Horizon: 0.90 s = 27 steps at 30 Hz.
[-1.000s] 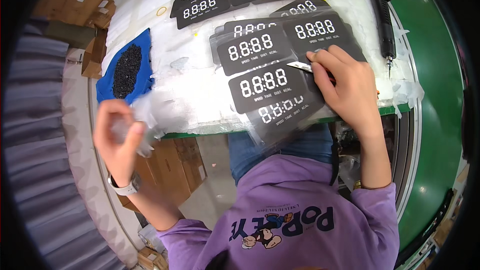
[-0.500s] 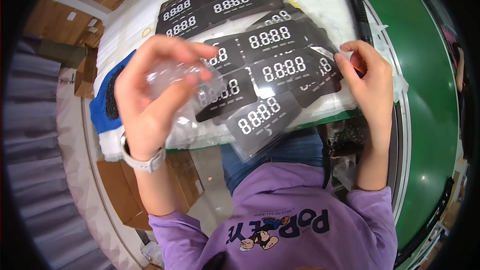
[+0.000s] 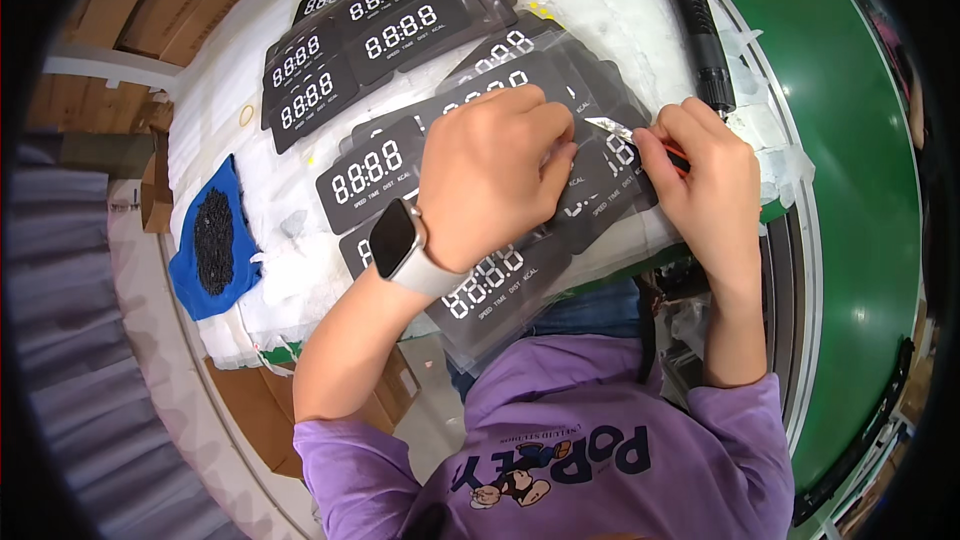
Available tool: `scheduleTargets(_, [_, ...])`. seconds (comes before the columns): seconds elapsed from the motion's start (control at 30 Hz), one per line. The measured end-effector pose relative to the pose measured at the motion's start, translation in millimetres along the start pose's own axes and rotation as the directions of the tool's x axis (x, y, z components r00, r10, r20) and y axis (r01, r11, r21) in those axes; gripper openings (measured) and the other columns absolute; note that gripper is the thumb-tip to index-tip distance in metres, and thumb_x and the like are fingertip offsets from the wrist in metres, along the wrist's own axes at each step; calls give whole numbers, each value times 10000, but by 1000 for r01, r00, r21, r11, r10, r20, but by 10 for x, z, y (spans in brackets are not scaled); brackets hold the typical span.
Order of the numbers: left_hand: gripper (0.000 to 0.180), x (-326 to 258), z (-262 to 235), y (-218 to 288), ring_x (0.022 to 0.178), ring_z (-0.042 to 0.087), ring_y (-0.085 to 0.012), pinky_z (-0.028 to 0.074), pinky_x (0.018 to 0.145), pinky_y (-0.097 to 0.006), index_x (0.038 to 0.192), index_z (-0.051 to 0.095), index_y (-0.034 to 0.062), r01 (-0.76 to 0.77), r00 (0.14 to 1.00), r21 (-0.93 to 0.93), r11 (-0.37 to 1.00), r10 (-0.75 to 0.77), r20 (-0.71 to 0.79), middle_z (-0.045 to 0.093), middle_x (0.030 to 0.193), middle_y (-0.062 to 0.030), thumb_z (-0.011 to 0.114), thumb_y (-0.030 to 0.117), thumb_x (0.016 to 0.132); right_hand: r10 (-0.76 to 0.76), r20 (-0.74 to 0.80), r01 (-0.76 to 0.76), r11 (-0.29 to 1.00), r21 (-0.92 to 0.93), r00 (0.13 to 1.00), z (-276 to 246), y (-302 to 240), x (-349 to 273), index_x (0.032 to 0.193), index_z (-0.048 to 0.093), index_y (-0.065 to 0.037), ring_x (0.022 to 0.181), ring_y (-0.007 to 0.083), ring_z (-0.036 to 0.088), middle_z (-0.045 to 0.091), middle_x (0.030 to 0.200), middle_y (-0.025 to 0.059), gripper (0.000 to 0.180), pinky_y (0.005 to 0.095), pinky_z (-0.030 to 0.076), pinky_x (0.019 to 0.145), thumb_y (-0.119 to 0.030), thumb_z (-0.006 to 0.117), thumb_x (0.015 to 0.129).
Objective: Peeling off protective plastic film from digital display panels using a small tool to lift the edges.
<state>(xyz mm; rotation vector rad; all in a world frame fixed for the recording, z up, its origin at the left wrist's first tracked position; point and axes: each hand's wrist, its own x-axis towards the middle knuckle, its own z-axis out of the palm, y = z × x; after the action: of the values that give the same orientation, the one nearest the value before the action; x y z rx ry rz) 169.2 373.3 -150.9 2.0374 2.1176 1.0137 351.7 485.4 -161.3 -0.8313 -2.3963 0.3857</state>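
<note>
My left hand (image 3: 490, 170), with a watch (image 3: 405, 248) on its wrist, is over black display panels (image 3: 370, 172) printed with white segment digits. Its thumb and fingertips are pinched together, and anything between them is hidden. Held in my right hand (image 3: 708, 180) is a small tool (image 3: 612, 128) with a pointed silver tip and an orange-red handle, its exact kind unclear. The tip points left toward my left fingers, just above the panels. Some panels overlap the table's near edge, and clear film shows around their borders.
Another stack of panels (image 3: 400, 15) lies farther back. A black cylindrical tool (image 3: 695, 30) with a cord rests at the right. On the left is a blue cloth (image 3: 235, 240) bearing a heap of small black pieces (image 3: 214, 245). A green surface (image 3: 850, 190) runs along the right.
My left hand has moved right and down onto the panels, its fingers closing; the clear plastic film it held no longer shows. The silver tip now points nearer to it. The view has shifted slightly.
</note>
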Motion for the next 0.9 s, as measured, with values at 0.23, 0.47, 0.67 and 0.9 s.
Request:
scheduleTargets(0.23, [108, -1, 5, 0, 626, 613, -263, 486, 572, -377, 849, 703, 76, 16, 999, 33, 999, -17, 28, 618, 730, -66, 780, 89, 774, -40, 47, 36, 997, 71, 998, -74, 22, 15, 784, 619, -44, 583, 308, 614, 573, 724, 82, 170, 398, 459, 519, -120, 760, 840])
scheduleTargets(0.47, [197, -20, 37, 22, 698, 670, -251, 528, 613, -368, 971, 743, 116, -7, 999, 3, 1000, 7, -48, 657, 901, -34, 788, 77, 784, -95, 48, 88, 987, 133, 994, -71, 48, 14, 795, 623, -44, 564, 300, 595, 548, 722, 84, 156, 402, 444, 509, -105, 760, 837])
scheduleTargets(0.67, [196, 25, 100, 58, 718, 674, -260, 528, 609, -378, 986, 752, 139, -61, 998, 80, 995, 64, -28, 654, 911, -18, 775, 70, 804, -212, -17, 213, 971, 107, 977, -36, 67, -26, 814, 619, -54, 535, 280, 580, 520, 742, 71, 155, 390, 443, 480, -107, 763, 837])
scheduleTargets(0.9, [140, 44, 136, 47, 715, 658, -276, 514, 617, -382, 922, 730, 122, -33, 999, 66, 997, 36, -35, 640, 829, -36, 773, 72, 798, -256, -50, 259, 964, 66, 965, -17, 55, -61, 834, 654, -68, 529, 265, 588, 540, 765, 57, 117, 382, 460, 478, -109, 763, 836])
